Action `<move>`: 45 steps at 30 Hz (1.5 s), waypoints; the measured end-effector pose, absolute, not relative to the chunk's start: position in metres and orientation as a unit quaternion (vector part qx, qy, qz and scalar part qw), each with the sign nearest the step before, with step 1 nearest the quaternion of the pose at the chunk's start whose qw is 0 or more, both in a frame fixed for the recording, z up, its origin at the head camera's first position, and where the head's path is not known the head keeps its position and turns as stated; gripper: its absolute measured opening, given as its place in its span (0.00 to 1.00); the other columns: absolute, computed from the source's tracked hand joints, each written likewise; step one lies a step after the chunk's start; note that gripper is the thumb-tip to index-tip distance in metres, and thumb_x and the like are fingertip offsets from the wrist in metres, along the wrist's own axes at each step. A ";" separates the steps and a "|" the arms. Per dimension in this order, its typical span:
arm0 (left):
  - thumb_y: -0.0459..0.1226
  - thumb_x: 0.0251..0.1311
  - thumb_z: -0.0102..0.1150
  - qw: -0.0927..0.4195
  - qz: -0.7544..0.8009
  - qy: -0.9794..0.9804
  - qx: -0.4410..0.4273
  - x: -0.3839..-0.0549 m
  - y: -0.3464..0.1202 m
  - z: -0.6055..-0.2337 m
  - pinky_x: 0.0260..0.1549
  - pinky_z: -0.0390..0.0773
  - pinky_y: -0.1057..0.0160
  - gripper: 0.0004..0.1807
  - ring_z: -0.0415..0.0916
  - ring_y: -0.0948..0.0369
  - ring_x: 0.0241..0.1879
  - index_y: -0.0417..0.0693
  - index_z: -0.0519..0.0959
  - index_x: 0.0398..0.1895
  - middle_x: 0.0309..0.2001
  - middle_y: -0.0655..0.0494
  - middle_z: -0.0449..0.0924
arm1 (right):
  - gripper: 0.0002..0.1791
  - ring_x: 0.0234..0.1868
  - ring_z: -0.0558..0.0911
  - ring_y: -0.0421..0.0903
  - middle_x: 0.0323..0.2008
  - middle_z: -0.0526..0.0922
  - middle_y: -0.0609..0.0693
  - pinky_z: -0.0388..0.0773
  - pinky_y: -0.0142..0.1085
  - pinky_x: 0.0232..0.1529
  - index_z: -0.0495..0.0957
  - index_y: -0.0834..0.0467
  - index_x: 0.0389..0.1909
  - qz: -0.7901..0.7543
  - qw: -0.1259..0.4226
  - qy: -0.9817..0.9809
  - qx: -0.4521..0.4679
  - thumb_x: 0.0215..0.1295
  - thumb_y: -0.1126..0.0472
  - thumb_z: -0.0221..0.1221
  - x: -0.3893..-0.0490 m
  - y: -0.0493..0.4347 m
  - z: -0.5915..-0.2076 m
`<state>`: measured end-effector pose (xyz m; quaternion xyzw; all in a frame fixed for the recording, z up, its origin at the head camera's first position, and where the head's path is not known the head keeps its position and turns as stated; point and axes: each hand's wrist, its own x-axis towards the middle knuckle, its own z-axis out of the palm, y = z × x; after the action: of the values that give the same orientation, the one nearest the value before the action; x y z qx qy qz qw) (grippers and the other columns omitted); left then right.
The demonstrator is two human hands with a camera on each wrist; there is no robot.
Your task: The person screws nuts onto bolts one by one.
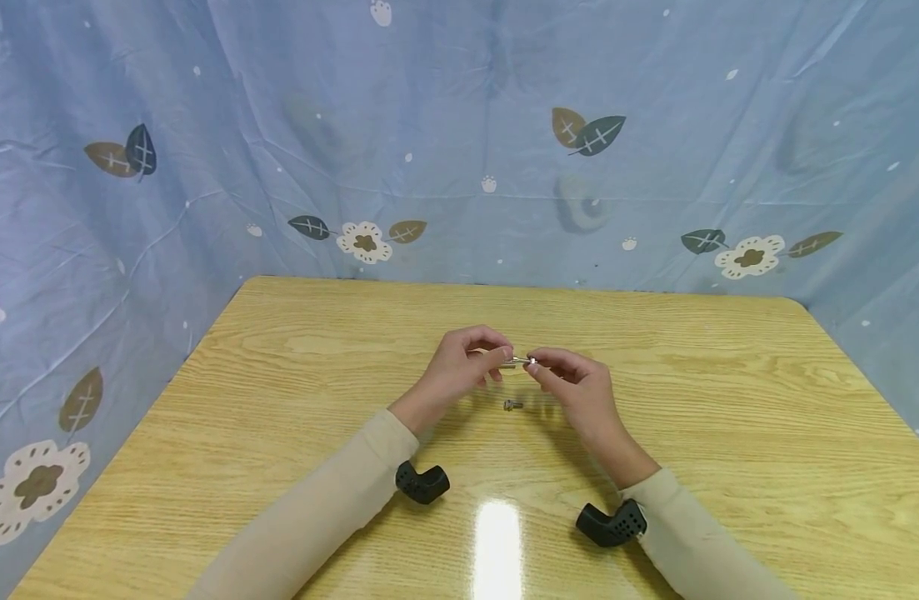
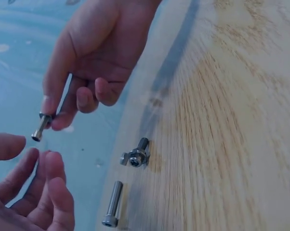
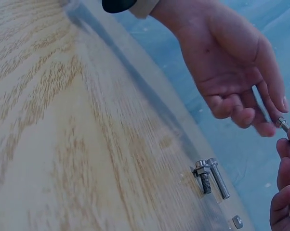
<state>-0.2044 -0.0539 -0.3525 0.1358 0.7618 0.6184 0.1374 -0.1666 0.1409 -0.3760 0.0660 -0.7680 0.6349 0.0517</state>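
Wooden table [image 1: 264, 417], loose bolts [image 3: 206, 179]; screw [image 2: 41, 128] in grip of right hand [image 1: 585, 393], left hand [image 1: 456, 365] relaxed.

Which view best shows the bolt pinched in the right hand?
Left wrist: the bolt juts clear of the right hand, its shank and free end uncovered. Right wrist shows only one end and a bit of shank, near the right edge. Head shows it tiny and partly covered.

The left hand [image 1: 457, 360], thumb [image 2: 5, 147] and fingers [image 2: 62, 204] parted, faces the pinching right hand [image 1: 585, 392].
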 end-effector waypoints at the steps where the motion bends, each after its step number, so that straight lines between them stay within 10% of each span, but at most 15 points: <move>1: 0.43 0.67 0.58 0.141 0.615 0.764 0.135 -0.205 -0.054 -0.353 0.35 0.79 0.51 0.08 0.79 0.41 0.40 0.52 0.81 0.44 0.42 0.51 0.83 | 0.18 0.40 0.82 0.49 0.37 0.84 0.34 0.81 0.37 0.39 0.81 0.62 0.50 0.636 0.053 -0.768 0.065 0.65 0.55 0.63 -0.166 0.141 -0.376; 45: 0.41 0.66 0.59 0.158 0.626 0.746 0.163 -0.206 -0.053 -0.356 0.33 0.79 0.55 0.12 0.78 0.41 0.41 0.45 0.80 0.48 0.45 0.39 0.81 | 0.16 0.37 0.82 0.49 0.40 0.83 0.38 0.82 0.38 0.39 0.82 0.60 0.49 0.629 0.054 -0.773 0.066 0.65 0.56 0.63 -0.168 0.142 -0.377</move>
<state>-0.2061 -0.0527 -0.3564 0.1632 0.7456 0.6264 0.1582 -0.1684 0.1422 -0.3770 0.0660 -0.7728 0.6288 0.0544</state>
